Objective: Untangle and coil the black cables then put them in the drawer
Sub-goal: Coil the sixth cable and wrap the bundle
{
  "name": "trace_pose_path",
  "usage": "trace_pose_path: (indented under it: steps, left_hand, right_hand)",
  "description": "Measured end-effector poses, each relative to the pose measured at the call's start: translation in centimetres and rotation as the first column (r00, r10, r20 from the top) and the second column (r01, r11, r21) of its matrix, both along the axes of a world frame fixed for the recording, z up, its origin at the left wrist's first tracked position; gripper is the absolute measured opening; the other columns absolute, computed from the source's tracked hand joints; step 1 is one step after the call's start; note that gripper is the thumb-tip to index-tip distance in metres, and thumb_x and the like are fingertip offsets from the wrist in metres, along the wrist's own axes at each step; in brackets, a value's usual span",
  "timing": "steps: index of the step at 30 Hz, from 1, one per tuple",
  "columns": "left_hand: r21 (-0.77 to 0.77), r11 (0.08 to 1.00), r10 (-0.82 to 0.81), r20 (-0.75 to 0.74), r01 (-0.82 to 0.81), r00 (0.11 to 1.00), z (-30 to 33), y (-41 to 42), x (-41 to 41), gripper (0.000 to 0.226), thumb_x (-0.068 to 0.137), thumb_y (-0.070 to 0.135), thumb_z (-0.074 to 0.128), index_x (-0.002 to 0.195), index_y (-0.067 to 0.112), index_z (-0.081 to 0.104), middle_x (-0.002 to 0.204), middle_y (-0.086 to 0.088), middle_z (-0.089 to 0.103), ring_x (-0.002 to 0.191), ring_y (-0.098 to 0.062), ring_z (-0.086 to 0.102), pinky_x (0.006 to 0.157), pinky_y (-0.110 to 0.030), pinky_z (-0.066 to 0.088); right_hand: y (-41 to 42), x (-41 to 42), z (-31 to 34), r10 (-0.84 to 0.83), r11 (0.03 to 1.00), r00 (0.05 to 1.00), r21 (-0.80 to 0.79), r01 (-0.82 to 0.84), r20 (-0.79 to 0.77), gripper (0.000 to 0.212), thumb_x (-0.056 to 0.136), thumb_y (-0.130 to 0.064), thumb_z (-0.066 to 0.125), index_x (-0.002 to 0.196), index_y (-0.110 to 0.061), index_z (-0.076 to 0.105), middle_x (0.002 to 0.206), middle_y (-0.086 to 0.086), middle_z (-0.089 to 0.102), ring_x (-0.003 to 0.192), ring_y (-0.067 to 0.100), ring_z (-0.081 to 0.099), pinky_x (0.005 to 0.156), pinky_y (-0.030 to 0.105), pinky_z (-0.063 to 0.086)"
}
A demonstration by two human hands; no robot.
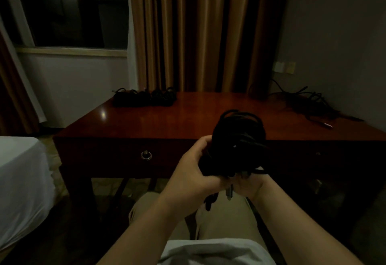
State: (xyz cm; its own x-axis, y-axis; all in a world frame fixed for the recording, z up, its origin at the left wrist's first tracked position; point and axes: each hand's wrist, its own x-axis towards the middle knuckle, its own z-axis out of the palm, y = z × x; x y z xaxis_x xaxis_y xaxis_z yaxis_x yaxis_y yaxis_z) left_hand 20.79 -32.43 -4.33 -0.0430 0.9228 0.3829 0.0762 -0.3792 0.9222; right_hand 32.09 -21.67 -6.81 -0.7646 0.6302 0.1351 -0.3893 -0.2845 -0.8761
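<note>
A bundle of coiled black cable [240,139] is held up in front of the desk's front edge, over my lap. My left hand [194,172] grips its left side with curled fingers. My right hand [248,185] holds the bundle's lower end from underneath, where a metal plug [229,192] hangs down. A row of coiled black cables [144,97] lies at the desk's far left. Loose tangled black cables [313,101] sprawl at the far right. The drawer [125,156] in the desk front is closed, with a ring pull [146,155].
The dark wooden desk [188,114] stands against brown curtains [198,30]. A bed with a white sheet [20,181] is at the left, and a window [69,9] is above it. A wall socket [285,67] is on the right wall. The room is dim.
</note>
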Motion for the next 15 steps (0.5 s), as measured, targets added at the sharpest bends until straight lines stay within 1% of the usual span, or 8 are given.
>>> trace_pose_path:
  steps: [1,3,5,8,10,11,13,15]
  left_hand:
    - [-0.019,1.0,0.018,0.057,-0.017,0.998,0.0,0.2,0.3,0.058,0.061,0.007,0.072,0.114,0.023,0.057,0.098,0.006,0.07,0.095,-0.011,0.068,0.075,-0.026,0.057]
    - [-0.086,0.994,0.077,0.173,-0.063,0.982,-0.3,0.8,0.5,0.046,0.058,0.004,0.072,0.101,0.018,0.061,0.083,0.004,0.073,0.078,-0.009,0.07,0.061,-0.019,0.054]
    - [-0.172,0.982,0.121,0.278,-0.074,0.953,-0.6,1.3,0.3,0.03,0.071,-0.007,0.068,0.094,0.011,0.061,0.067,0.001,0.071,0.061,-0.012,0.068,0.051,-0.02,0.051]
    - [-0.235,0.971,0.123,0.328,-0.046,0.937,-1.1,1.6,-0.4,0.025,0.08,-0.004,0.056,0.104,0.003,0.059,0.067,-0.007,0.067,0.057,-0.018,0.063,0.051,-0.028,0.05]
    - [-0.244,0.966,0.156,0.285,-0.086,0.946,-1.6,1.7,-0.9,0.039,0.072,0.004,0.064,0.11,0.013,0.058,0.079,-0.009,0.069,0.068,-0.021,0.066,0.063,-0.035,0.053]
    - [-0.249,0.962,0.18,0.259,-0.115,0.949,-1.7,1.8,-0.9,0.043,0.07,0.004,0.067,0.109,0.019,0.058,0.088,-0.009,0.07,0.079,-0.024,0.068,0.07,-0.038,0.055]
    - [-0.246,0.956,0.214,0.197,-0.163,0.957,-2.1,1.8,-1.0,0.045,0.07,0.003,0.069,0.108,0.024,0.055,0.098,-0.006,0.067,0.088,-0.021,0.068,0.073,-0.032,0.055]
    - [-0.227,0.955,0.222,0.13,-0.189,0.966,-2.3,1.7,-0.9,0.047,0.069,0.004,0.069,0.108,0.024,0.052,0.099,-0.004,0.064,0.087,-0.016,0.066,0.068,-0.026,0.052]
  right_hand:
    - [-0.1,0.1,-0.3,0.057,0.998,0.998,0.03,-0.057,0.008,0.027,0.069,-0.039,0.072,0.045,-0.025,0.07,0.047,-0.008,0.059,0.039,0.003,0.055,0.04,0.015,0.043]
    - [0.1,-0.2,-1.0,0.138,0.989,0.99,0.056,-0.136,-0.041,0.015,0.058,-0.037,0.083,0.061,-0.026,0.074,0.05,-0.012,0.052,0.039,-0.001,0.043,0.041,0.011,0.034]
    - [0.6,-0.1,-1.6,0.193,0.981,0.978,0.048,-0.19,-0.079,0.026,0.059,-0.031,0.085,0.081,-0.022,0.075,0.056,-0.01,0.05,0.042,-0.001,0.04,0.043,0.013,0.028]
    - [0.3,0.1,-1.8,0.236,0.971,0.969,0.065,-0.231,-0.077,0.049,0.068,-0.03,0.08,0.11,-0.01,0.064,0.068,-0.004,0.05,0.05,0.002,0.044,0.048,0.015,0.033]
    - [-0.4,-0.1,-1.1,0.125,0.982,0.99,0.132,-0.134,0.071,0.07,0.068,-0.047,0.079,0.121,-0.009,0.053,0.073,-0.003,0.053,0.053,0.004,0.05,0.051,0.017,0.04]
    - [-0.9,-0.4,-0.6,0.026,0.982,0.985,0.179,-0.057,0.171,0.072,0.068,-0.053,0.074,0.124,-0.013,0.052,0.079,-0.003,0.059,0.057,0.006,0.057,0.053,0.019,0.044]
    - [-1.7,-0.9,0.4,-0.147,0.969,0.948,0.233,0.081,0.282,0.058,0.069,-0.05,0.061,0.12,-0.024,0.054,0.095,-0.003,0.066,0.074,0.007,0.067,0.061,0.021,0.052]
    - [-1.8,-1.2,0.7,-0.225,0.948,0.935,0.283,0.145,0.274,0.042,0.073,-0.046,0.057,0.113,-0.031,0.056,0.096,-0.004,0.066,0.079,0.005,0.067,0.063,0.022,0.053]
